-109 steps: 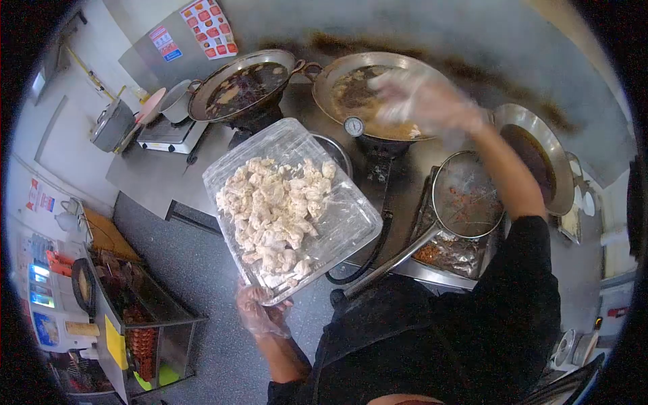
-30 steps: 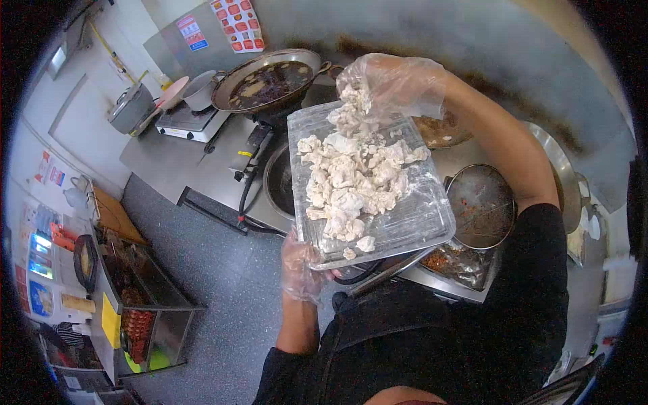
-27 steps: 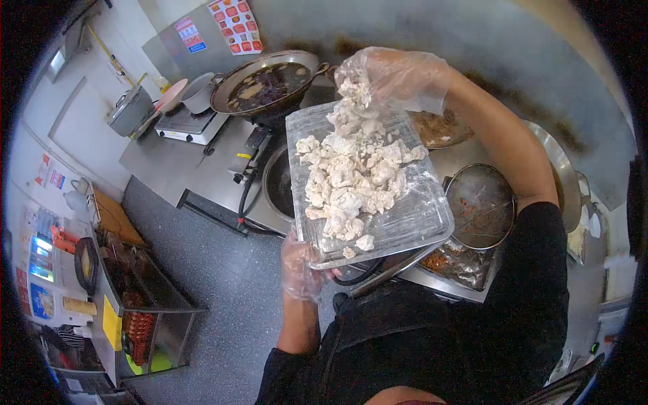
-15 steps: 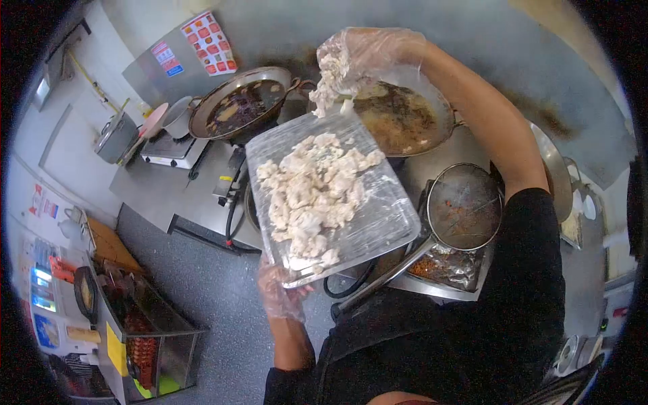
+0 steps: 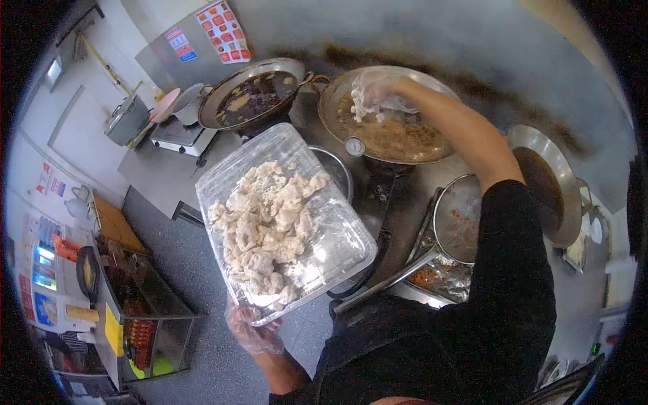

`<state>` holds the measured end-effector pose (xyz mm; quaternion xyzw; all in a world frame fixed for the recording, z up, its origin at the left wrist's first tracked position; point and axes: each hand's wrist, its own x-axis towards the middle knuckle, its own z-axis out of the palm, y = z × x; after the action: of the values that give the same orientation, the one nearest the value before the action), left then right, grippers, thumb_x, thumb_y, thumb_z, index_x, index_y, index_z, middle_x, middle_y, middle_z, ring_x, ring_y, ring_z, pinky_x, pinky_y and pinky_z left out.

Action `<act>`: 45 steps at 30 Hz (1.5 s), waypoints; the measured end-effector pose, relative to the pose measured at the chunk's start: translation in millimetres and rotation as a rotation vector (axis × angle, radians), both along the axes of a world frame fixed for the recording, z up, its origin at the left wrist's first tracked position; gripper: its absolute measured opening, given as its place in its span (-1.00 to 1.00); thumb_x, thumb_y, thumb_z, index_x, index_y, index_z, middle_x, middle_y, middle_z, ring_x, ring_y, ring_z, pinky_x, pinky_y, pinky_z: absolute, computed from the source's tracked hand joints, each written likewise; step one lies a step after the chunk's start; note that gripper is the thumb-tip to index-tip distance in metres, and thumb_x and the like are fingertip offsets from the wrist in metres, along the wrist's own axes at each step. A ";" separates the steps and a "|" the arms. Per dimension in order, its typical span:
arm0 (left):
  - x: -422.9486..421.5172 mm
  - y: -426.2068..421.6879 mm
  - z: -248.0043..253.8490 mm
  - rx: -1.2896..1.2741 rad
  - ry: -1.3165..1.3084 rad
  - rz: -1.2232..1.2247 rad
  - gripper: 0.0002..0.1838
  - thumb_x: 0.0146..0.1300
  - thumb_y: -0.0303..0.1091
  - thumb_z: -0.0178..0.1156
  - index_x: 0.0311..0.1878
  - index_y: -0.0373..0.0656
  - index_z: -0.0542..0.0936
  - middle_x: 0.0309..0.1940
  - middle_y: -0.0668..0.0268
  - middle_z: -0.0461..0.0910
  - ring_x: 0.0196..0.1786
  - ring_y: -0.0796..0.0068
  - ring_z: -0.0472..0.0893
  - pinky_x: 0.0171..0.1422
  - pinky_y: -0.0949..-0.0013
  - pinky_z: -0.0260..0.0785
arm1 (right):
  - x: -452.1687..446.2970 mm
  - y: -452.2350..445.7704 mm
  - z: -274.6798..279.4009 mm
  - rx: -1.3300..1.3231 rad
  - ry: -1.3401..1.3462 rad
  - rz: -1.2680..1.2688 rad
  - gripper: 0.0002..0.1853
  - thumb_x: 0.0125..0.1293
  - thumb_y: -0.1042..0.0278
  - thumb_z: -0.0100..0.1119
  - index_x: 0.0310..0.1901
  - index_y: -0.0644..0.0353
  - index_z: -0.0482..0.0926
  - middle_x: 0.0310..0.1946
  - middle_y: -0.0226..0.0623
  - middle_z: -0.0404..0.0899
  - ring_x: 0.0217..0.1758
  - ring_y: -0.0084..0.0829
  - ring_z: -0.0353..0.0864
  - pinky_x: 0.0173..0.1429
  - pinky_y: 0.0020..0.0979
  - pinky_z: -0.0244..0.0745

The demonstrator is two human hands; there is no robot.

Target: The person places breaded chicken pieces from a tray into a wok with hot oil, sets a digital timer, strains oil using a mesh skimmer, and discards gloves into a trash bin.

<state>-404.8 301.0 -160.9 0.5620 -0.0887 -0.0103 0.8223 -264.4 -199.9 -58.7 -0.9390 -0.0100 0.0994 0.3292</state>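
Many wht-coated pcs point(image 5: 260, 226) sit on tray point(image 5: 341, 246) in L hand point(image 5: 252, 329)

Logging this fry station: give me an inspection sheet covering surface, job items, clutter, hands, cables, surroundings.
Surface: grey steel counter, partly hidden.
Job items: tray of white-coated pieces; middle wok, brown liquid.
Clutter: long-handled strainer, overlapping crumb-strewn foil in view.
Hands: left hand grips tray's near edge; right hand over middle wok, grip unclear.
Cables: black hose or cable beside tray corner.
Surroundings: portable stove left; wall posters; thermometer at middle wok's rim.
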 end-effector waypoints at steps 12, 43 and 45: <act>1.9 22.3 -16.1 0.060 0.095 0.258 -0.40 0.11 0.00 0.13 -0.17 -0.50 0.36 -0.70 0.23 0.47 -0.83 0.55 0.41 -0.84 0.59 0.28 | 96.7 -4.9 -65.4 -0.807 0.109 0.068 -0.72 -0.24 0.39 0.33 -0.38 0.25 0.61 -0.42 -0.14 0.61 -0.43 -0.31 0.57 -0.34 -0.25 0.50; 83.3 76.8 -22.6 -0.344 0.351 -0.374 -0.43 -0.12 -0.46 0.04 0.04 -0.46 0.23 -0.53 -0.04 0.53 -0.75 0.23 0.52 -0.80 0.40 0.43 | -67.3 383.3 -33.3 -0.472 -0.733 0.516 -0.25 0.03 -0.27 0.08 0.23 -0.06 0.28 0.23 -0.05 0.22 0.29 0.03 0.16 0.32 -0.08 0.11; 85.7 74.3 -25.0 -0.303 0.358 -0.460 -0.43 -0.17 -0.49 0.03 0.02 -0.47 0.26 -0.57 -0.02 0.52 -0.77 0.24 0.51 -0.81 0.40 0.42 | -61.6 380.7 -40.5 -0.525 -0.688 0.493 -0.27 0.04 -0.27 0.05 0.24 -0.12 0.28 0.24 -0.09 0.21 0.32 0.06 0.09 0.31 -0.02 0.11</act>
<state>-319.1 375.3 -186.0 0.3878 -0.0679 -0.2809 0.8753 -326.0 180.8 -99.2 -0.9383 -0.3143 -0.1421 0.0260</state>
